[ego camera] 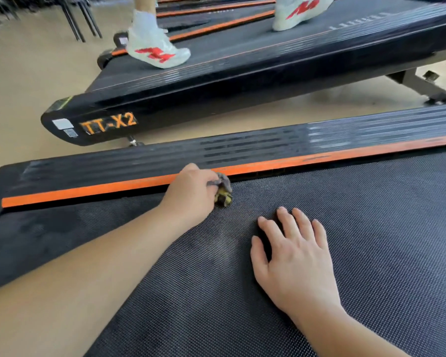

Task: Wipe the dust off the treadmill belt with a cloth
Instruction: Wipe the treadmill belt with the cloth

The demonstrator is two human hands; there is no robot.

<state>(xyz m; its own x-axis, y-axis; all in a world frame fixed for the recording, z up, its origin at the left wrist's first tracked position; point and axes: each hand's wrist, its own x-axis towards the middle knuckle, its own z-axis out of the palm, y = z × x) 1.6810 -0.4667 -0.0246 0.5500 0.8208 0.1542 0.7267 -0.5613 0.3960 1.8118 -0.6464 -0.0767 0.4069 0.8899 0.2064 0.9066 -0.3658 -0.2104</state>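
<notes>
While our left hand is clenched around a bunched cloth, we note that the cloth is pressed onto the treadmill belt right at its far edge, just beside the orange strip that borders the side rail. The cloth is grey with a yellow patch showing at the bottom of the wad; only the part sticking out past our fingers is visible. Our left forearm reaches in from the lower left and crosses the near corner of the belt.

Our right hand lies flat on the belt, palm down, fingers spread and released, grasping nothing. It sits near the left hand but apart from it, and does not touch the cloth.

The belt surface is dark with a fine dotted texture. We see a duller, smudged area towards the left end of the belt, close to the rear corner.

Beyond the side rail, across a strip of tan floor, stands a second treadmill marked "TT-X2" in orange on its rear end cap. Two white shoes with red markings are on it: one shoe near the rear edge of its deck, the other shoe further along. Both are motion-blurred. Dark chair legs show at the upper left.
</notes>
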